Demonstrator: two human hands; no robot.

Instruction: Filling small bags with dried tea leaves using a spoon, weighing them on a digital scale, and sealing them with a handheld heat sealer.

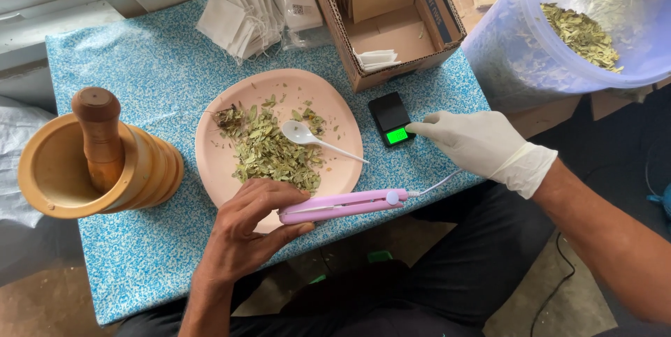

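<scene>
My left hand [241,229] wraps snugly around the pink sealer [346,205], gripped at its near end so the cord trails off toward three o'clock, clear of the pink plate [224,162]. My gloved right hand [479,141] is loosely curled, holding nothing, index fingertip pressing the small black scale [391,119] at the plate's three o'clock. Dried leaves [269,152] and a white spoon [311,138] sit on the plate; the wooden mortar [63,169] waits at nine o'clock.

Pink sealer in hand, pocket scale under a fingertip

The slim pink sealing tool [346,205], closed and lying nearly level, crosses the near rim of a pink plate [213,162], a white cord trailing from its right end. The small black scale [391,119] (its screen glowing green) sits flat on the blue patterned table [150,78], just right of the plate.
</scene>
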